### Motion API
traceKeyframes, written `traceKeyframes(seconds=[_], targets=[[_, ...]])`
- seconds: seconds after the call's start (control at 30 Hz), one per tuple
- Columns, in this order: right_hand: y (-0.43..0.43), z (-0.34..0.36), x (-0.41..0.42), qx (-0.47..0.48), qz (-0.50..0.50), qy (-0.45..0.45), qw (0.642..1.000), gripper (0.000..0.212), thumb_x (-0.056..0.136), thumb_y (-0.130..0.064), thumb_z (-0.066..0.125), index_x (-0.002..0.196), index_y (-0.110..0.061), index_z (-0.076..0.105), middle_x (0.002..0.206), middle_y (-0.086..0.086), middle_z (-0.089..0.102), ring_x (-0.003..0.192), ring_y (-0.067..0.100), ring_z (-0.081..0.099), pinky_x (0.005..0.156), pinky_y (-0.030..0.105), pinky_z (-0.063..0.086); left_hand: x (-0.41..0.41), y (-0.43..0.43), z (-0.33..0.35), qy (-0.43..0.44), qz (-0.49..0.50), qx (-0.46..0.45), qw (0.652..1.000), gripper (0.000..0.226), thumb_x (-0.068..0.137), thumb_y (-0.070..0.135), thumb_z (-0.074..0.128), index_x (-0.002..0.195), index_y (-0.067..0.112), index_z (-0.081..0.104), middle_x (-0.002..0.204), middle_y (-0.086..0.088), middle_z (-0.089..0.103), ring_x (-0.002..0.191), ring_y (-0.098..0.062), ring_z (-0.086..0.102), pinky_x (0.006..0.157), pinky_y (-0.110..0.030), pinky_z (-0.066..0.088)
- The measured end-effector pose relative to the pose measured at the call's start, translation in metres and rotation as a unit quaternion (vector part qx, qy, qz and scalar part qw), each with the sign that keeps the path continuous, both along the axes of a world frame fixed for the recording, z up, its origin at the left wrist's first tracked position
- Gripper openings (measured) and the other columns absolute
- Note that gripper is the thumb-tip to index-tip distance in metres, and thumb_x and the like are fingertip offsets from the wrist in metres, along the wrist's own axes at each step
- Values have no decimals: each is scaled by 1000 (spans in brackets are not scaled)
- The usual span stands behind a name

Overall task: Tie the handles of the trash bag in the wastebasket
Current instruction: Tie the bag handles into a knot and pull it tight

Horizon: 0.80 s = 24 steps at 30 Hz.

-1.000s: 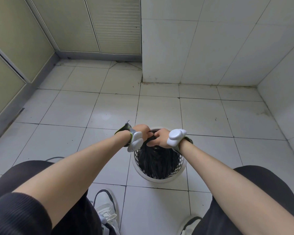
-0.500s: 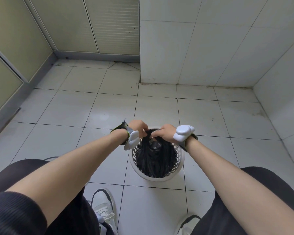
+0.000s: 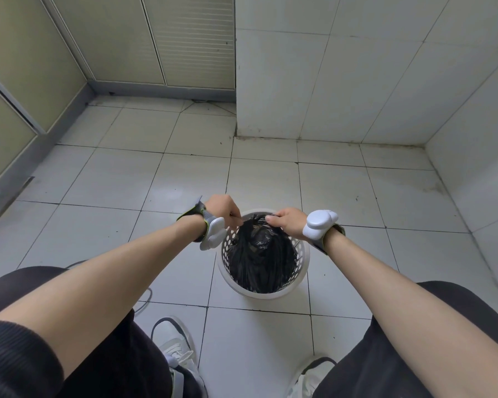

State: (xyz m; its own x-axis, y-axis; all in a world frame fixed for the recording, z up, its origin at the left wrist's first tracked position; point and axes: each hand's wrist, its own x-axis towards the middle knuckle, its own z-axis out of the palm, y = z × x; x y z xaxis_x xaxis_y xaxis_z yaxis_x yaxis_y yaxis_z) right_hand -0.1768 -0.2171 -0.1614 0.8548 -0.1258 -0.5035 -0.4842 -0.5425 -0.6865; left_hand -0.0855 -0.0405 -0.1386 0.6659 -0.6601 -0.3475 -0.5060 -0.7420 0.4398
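A white perforated wastebasket (image 3: 302,254) stands on the tiled floor in front of me. A black trash bag (image 3: 259,259) sits inside it, its top gathered upward into a bunch. My left hand (image 3: 223,209) pinches one bag handle at the left of the bunch. My right hand (image 3: 288,221) grips the other handle at the right. The two hands are a short gap apart above the far rim of the basket. The handle ends are hidden inside my fingers.
A white tiled wall corner (image 3: 236,133) juts out behind the basket. Beige panel doors (image 3: 127,41) line the far left. My shoes (image 3: 176,346) and knees frame the basket; a thin cable (image 3: 144,300) lies on the floor at my left.
Both hands have drawn slightly apart, stretching the bag's top up out of the basket. One second ago they were pressed together over the rim.
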Motion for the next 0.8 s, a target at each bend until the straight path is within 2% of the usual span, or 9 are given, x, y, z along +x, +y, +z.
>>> traceKeyframes(seconds=[0.07,0.17,0.23,0.33,0.43,0.53,0.63,0.7,0.8], targets=[[-1,0,-1,-25,19,4,999,34,96,-32,49,99,-7,72,96,15,69,92,26,60,93,37,45,-1,0,-1,-5,-6,5,1000,15,82,16,66,85,6,76,87,-14,76,65,-18,57,67,-26,48],[-5,0,-4,-52,31,8,998,36,97,-32,47,102,-4,70,102,18,69,101,29,61,97,37,44,-1,0,-4,-8,-7,7,1000,15,82,16,66,85,6,76,87,-14,76,65,-18,57,69,-29,52],[-9,-2,-7,-61,41,16,997,37,98,-31,46,108,-2,67,113,17,67,113,32,58,103,37,42,-1,0,-6,-9,-5,9,1000,15,82,16,66,84,6,76,85,-13,76,64,-18,56,68,-29,52],[-14,-5,-9,-86,50,35,994,45,98,-33,46,125,1,58,139,17,53,131,33,44,113,41,31,0,3,-9,-5,1,9,1000,13,81,15,66,80,7,76,82,-11,76,59,-14,55,63,-24,46],[-17,-10,-10,-105,64,44,991,47,98,-33,45,133,-3,53,149,12,41,139,29,35,117,39,23,1,6,-12,-5,2,6,1000,13,81,15,66,82,7,77,83,-11,76,68,-18,62,69,-29,53],[-21,-13,-12,-130,77,53,987,45,99,-33,43,127,-1,58,144,14,48,134,31,40,115,38,27,2,8,-16,-4,0,11,1000,13,81,15,66,80,7,76,81,-11,76,70,-19,62,73,-34,54],[-25,-18,-14,-135,76,55,986,45,99,-33,43,127,-1,58,144,13,48,135,29,39,115,36,26,4,12,-21,3,-3,17,1000,12,80,17,67,77,9,76,70,-4,72,56,-9,56,57,-23,48],[-28,-19,-16,-158,89,62,981,47,100,-33,41,133,-3,53,148,11,43,138,27,34,115,32,23,5,15,-23,3,2,17,1000,12,78,17,67,74,11,77,65,-2,69,55,-9,54,56,-20,43],[-31,-20,-18,-207,118,69,969,46,101,-32,36,124,1,58,138,14,50,129,29,41,91,26,29,9,19,-26,1,9,26,1000,11,78,17,68,72,11,76,61,1,67,51,-7,52,51,-19,42]])
